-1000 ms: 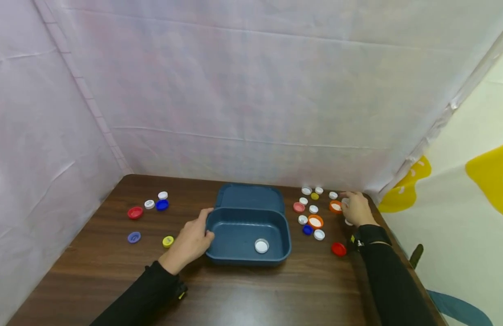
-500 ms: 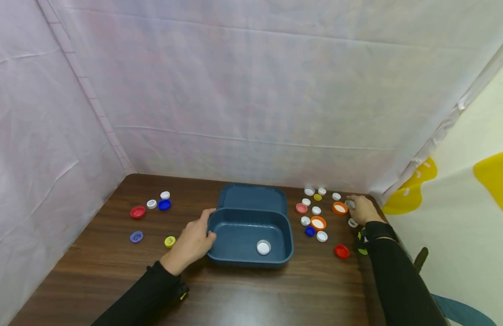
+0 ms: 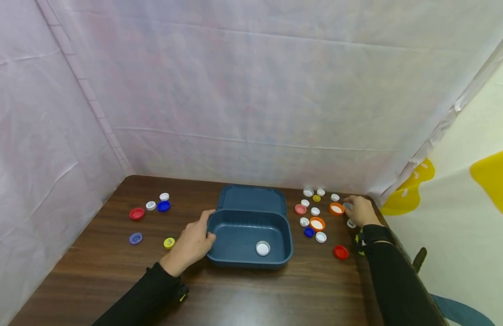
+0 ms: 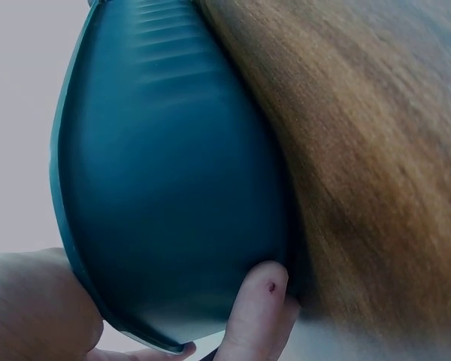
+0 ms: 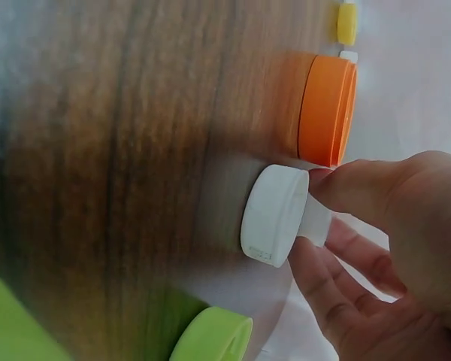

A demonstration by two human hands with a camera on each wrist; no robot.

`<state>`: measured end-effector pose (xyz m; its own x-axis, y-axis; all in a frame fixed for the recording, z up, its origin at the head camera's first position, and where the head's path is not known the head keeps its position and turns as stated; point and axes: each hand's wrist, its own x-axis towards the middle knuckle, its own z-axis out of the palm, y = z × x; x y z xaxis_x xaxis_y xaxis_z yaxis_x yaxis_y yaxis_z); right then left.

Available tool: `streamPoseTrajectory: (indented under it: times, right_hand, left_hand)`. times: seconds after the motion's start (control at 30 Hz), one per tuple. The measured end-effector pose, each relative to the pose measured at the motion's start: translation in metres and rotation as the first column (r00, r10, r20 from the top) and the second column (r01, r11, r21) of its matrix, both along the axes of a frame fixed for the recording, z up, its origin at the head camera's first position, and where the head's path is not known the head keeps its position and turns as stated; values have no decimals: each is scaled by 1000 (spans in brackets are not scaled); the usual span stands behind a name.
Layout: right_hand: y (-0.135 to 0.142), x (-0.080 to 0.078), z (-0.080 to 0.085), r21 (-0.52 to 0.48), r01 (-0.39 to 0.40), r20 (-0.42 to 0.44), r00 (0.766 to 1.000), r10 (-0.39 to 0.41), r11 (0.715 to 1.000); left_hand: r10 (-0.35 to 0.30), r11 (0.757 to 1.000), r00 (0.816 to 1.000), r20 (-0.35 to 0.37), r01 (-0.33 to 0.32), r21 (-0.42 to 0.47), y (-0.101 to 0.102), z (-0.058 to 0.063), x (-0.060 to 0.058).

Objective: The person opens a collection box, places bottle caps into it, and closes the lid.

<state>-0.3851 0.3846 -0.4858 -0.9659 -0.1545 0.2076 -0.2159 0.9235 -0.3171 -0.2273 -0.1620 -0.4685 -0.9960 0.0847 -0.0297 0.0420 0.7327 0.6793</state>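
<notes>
My left hand [image 3: 191, 244] grips the left wall of a dark blue plastic box [image 3: 219, 261]. In the left wrist view, fingers press the outside of the box wall [image 4: 173, 165], with the rest of the hand at its rim. A white cap [image 3: 263, 248] lies inside the box. At the table's far right, my right hand [image 3: 362, 212] pinches a translucent cap [image 5: 316, 221] between thumb and fingers. A white cap [image 5: 274, 216] stands just in front of it in the right wrist view, beside an orange cap [image 5: 325, 110] and a lime-green cap [image 5: 213, 336].
The box's lid [image 3: 251, 198] lies folded back behind it. Right of the box are several caps, among them a pink cap [image 3: 300, 209] and a red cap [image 3: 341, 252]. More lie left, including a yellow cap [image 3: 168, 243] and a blue cap [image 3: 163, 206]. White sheeting [image 3: 243, 90] hangs behind the table.
The right hand has stayed over the far-right caps, its fingers closing in around the translucent cap. The left hand keeps its grip on the box. The head view has shifted slightly.
</notes>
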Motion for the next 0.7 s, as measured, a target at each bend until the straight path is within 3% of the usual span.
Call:
streamPoseTrajectory:
  times: [0.43,0.7]
  right_hand:
    - [-18,18,7,-69,-4,-130,992,-5,998]
    - [-57,33,25,-85,-89,-142,987,77,992]
  left_hand:
    - [4,1000,1000,1,-4,-13,1,-1,1]
    - [-3,1000,1000,-1,3,-12,1,1,0]
